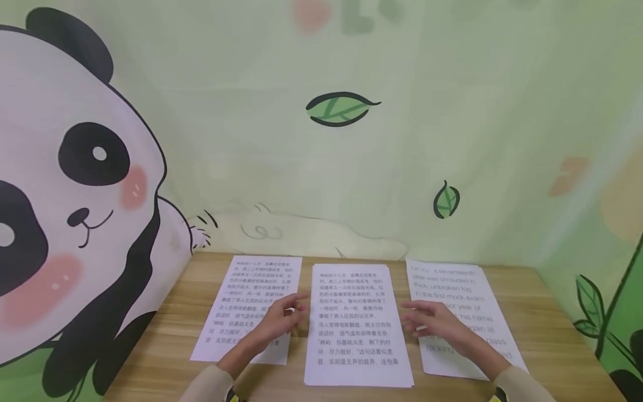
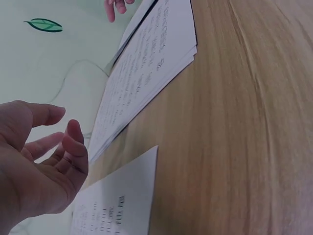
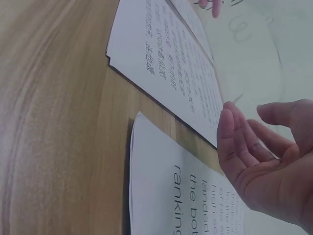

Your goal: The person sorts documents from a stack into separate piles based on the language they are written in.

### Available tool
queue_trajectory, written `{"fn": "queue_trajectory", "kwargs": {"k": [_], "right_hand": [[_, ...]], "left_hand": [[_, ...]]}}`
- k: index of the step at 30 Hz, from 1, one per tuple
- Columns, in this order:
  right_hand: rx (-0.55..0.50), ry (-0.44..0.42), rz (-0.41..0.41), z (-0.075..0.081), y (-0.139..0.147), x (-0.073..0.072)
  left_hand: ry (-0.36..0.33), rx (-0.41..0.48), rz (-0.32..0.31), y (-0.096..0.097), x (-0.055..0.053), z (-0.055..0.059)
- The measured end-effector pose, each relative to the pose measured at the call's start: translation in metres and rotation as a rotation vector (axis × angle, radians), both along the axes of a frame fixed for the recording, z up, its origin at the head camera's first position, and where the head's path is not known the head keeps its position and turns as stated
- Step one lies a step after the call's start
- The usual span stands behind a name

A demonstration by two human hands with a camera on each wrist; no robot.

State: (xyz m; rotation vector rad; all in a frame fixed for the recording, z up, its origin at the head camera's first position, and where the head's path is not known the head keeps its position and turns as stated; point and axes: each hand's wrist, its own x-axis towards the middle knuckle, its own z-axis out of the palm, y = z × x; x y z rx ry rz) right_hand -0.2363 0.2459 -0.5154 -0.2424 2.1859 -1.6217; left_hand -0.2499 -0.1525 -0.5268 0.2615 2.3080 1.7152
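Note:
Three sets of printed paper lie side by side on a wooden table. The middle stack (image 1: 351, 324) bears Chinese text, and its slightly offset lower edges show in the left wrist view. My left hand (image 1: 283, 318) hovers over the right part of the left sheet (image 1: 216, 335), also in Chinese, with loosely bent fingers and nothing held. Over the English-text stack (image 1: 452, 357) on the right is my right hand (image 1: 434, 321), its fingers relaxed and empty, fingertips near the middle stack's right edge. Both palms face inward across the middle stack.
The wooden table (image 1: 166, 329) runs back to a fabric backdrop (image 1: 281, 167) printed with a panda (image 1: 95, 223) and leaves. Bare wood shows between the paper sets and along the table's near side.

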Motion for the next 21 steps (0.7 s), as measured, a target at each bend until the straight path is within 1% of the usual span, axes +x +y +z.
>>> {"fn": "queue_trajectory", "kwargs": {"k": [4,7,10,14,18,21], "right_hand": [[0.026,-0.068,-0.021,-0.004,-0.001,-0.002],[0.026,-0.107,-0.023,-0.006,-0.003,0.0],[0.014,-0.133,0.003,-0.008,-0.006,0.003],[0.015,-0.171,0.02,-0.009,-0.012,0.005],[0.038,-0.193,0.003,-0.01,-0.015,0.007],[0.04,-0.195,0.01,-0.01,-0.017,0.01]], "left_hand": [[-0.047,-0.029,0.052,0.004,-0.001,-0.01],[-0.065,-0.071,0.062,0.007,0.0,-0.014],[-0.082,-0.132,0.029,0.009,0.004,-0.015],[-0.116,-0.179,-0.022,0.014,0.009,-0.013],[-0.121,-0.181,-0.038,0.018,0.011,-0.009],[-0.115,-0.179,-0.046,0.02,0.012,-0.007]]}}
